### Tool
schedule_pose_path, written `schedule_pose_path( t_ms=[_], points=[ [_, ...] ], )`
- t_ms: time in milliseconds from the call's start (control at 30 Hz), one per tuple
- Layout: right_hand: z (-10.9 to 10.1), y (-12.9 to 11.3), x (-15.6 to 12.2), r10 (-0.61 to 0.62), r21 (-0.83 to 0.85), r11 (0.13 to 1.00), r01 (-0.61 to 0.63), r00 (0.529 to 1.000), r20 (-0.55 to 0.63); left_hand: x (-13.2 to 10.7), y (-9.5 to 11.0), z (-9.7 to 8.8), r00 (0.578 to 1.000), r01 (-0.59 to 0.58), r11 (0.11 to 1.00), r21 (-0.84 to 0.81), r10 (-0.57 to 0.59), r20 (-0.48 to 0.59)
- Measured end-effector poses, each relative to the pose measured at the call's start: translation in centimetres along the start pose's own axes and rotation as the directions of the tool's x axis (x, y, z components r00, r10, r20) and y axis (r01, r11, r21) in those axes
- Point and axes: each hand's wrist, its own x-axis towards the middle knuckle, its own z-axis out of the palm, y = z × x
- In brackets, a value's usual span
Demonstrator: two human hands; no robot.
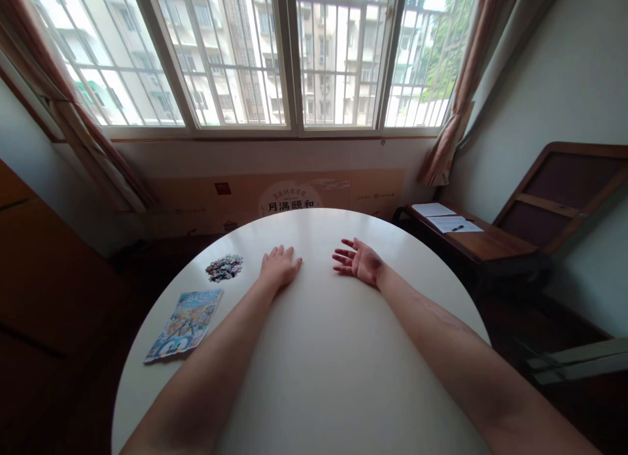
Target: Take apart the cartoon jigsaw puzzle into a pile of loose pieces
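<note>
My left hand rests palm down on the white round table, its fingers stretched toward the window. Farther right, my right hand is turned palm up with its fingers spread, and it holds nothing. To the left of my left hand lies a heap of small multicoloured jigsaw puzzle pieces. Below that heap, a colourful picture sheet with a mostly blue print lies slanted, close to my left forearm. Neither hand touches the pieces or the sheet.
Beyond the table stands a barred window with curtains at its sides. A printed cardboard panel is under the sill. At the right, a wooden chair bears papers and a pen. An orange-brown cabinet stands left.
</note>
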Motion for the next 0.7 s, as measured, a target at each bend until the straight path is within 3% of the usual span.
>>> schedule_pose_path(
  t_ms=[233, 433, 567, 700],
  points=[
    [0.0, -0.3, 0.9, -0.050, -0.052, 0.997, 0.052, 0.998, 0.029, 1.1, -1.1, -0.2, 0.999, 0.031, 1.000, 0.002, -0.031, -0.023],
    [0.3, 1.0, 1.1, -0.219, -0.292, 0.932, 0.214, 0.976, 0.017, 0.1, -2.0, -0.5, 0.994, -0.080, 0.997, 0.014, 0.081, -0.070],
    [1.4, 2.7, 1.3, -0.406, -0.553, 0.762, 0.337, 0.914, -0.003, -0.1, -2.2, -0.3, 0.991, -0.098, 0.995, 0.025, 0.100, -0.085],
    [2.8, 4.4, 0.7, -0.455, -0.810, 0.444, 0.384, 0.875, 0.165, 0.0, -2.3, -0.1, 0.989, -0.104, 0.994, 0.026, 0.106, -0.100]
  ],
)
